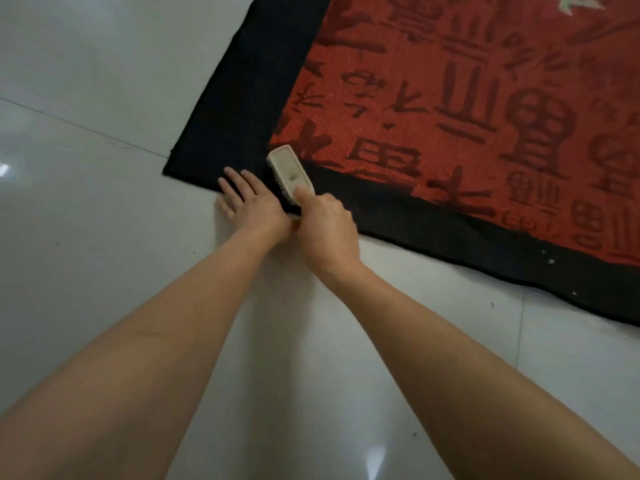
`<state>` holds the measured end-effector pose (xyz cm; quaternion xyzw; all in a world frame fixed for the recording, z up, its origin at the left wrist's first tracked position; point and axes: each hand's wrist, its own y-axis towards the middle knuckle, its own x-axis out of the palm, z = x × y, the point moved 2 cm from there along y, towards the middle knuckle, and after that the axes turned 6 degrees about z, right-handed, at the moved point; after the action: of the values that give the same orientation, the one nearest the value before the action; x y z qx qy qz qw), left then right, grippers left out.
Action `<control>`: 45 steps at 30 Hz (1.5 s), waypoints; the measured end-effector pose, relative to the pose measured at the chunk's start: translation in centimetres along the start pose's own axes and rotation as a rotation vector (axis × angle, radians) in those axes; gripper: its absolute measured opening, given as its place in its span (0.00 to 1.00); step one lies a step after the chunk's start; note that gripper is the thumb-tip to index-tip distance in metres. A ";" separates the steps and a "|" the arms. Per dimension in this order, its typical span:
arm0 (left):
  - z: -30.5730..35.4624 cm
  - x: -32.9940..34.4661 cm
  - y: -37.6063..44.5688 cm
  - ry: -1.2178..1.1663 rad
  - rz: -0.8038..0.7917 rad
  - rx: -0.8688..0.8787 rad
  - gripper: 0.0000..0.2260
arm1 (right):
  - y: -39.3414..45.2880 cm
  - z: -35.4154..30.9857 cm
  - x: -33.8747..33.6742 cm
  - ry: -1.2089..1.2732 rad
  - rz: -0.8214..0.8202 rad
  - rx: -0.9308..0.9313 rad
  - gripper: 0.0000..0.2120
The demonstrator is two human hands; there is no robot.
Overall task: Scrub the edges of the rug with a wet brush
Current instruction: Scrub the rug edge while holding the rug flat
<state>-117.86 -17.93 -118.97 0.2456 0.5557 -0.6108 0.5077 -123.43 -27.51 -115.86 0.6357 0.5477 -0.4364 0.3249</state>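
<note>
A red rug [450, 98] with a wide black border lies on a glossy white tile floor [86, 237]. Near its corner, a cream brush [289, 169] rests bristles-down on the border, gripped by the right hand [323, 223]. The left hand [251, 202] lies flat, fingers straight, across the rug's edge. Bare floor spreads left and below.

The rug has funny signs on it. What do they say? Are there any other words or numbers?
Rug: dark character-like signs woven all over the red field, too stylised and blurred to read.
Brush: no label or brand shows.
Floor: no writing.
</note>
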 end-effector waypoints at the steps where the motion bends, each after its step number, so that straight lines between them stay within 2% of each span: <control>1: -0.1 0.1 0.1 -0.013 -0.004 0.008 0.56 | -0.1 0.8 -0.4 -0.042 0.002 -0.001 0.19; 3: -0.1 -0.2 0.1 -0.039 -0.002 0.002 0.59 | -1.2 4.7 -2.3 -0.137 0.047 0.078 0.22; 5: 0.1 -1.0 0.6 -0.013 0.028 -0.013 0.59 | -2.7 8.8 -4.9 -0.188 0.112 0.267 0.22; 7: -0.1 -2.2 1.1 0.047 0.014 -0.047 0.64 | -2.8 9.1 -5.0 -0.230 0.135 0.335 0.22; 10: -0.8 -2.7 1.7 0.044 -0.044 -0.114 0.69 | 0.3 2.7 -1.2 -0.132 0.068 0.138 0.22; 13: -2.1 -1.8 2.2 0.024 -0.004 -0.081 0.52 | 3.5 -3.8 2.0 0.009 -0.059 -0.106 0.19; 14: -2.4 -1.6 2.2 0.029 0.016 -0.075 0.51 | 4.5 -3.9 2.0 0.001 -0.070 -0.149 0.19; 17: -2.5 -1.9 1.5 0.036 -0.019 -0.115 0.69 | 3.1 1.7 -0.8 -0.161 -0.081 -0.167 0.21; 19: -2.3 -2.1 1.3 0.048 -0.037 -0.125 0.73 | 0.6 5.6 -3.7 -0.195 -0.067 -0.078 0.23; 21: -2.2 -2.2 1.4 0.049 -0.042 -0.130 0.73 | 0.6 6.1 -4.2 -0.193 -0.079 -0.047 0.23; 23: -2.1 -2.2 1.5 0.042 -0.036 -0.135 0.72 | 3.2 2.7 -2.5 -0.148 -0.109 -0.179 0.22; 26: -2.4 -2.0 1.9 0.048 0.004 -0.134 0.62 | 7.1 -4.3 0.6 -0.110 -0.204 -0.404 0.20; 28: -2.4 -2.0 2.1 0.058 0.017 -0.149 0.62 | 8.6 -4.1 0.8 -0.139 -0.227 -0.473 0.21; 31: -2.2 -2.0 1.7 0.035 -0.030 -0.160 0.73 | 6.0 2.7 -2.2 -0.153 -0.178 -0.439 0.21; 33: -2.1 -2.2 1.5 0.029 -0.053 -0.156 0.74 | 3.9 5.2 -3.6 -0.152 -0.135 -0.351 0.18; 35: -2.0 -2.1 1.4 0.020 -0.060 -0.171 0.73 | 5.3 2.8 -2.2 -0.177 -0.157 -0.352 0.20; 39: -2.1 -2.0 1.8 0.065 -0.035 -0.193 0.59 | 9.6 -6.6 2.1 -0.185 -0.215 -0.493 0.21; 40: -2.1 -2.1 1.9 0.067 -0.035 -0.205 0.60 | 10.2 -6.4 2.2 -0.209 -0.220 -0.535 0.21; 43: -1.6 -2.2 1.8 0.033 -0.109 -0.202 0.73 | 8.8 0.9 -0.9 -0.205 -0.216 -0.475 0.21; 45: -1.6 -2.4 1.7 0.049 -0.147 -0.213 0.76 | 5.7 4.6 -3.3 -0.165 -0.168 -0.372 0.21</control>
<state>-115.86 -15.39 -118.04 0.1639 0.6462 -0.5779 0.4709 -118.85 -34.05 -115.05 0.4793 0.6412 -0.4039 0.4427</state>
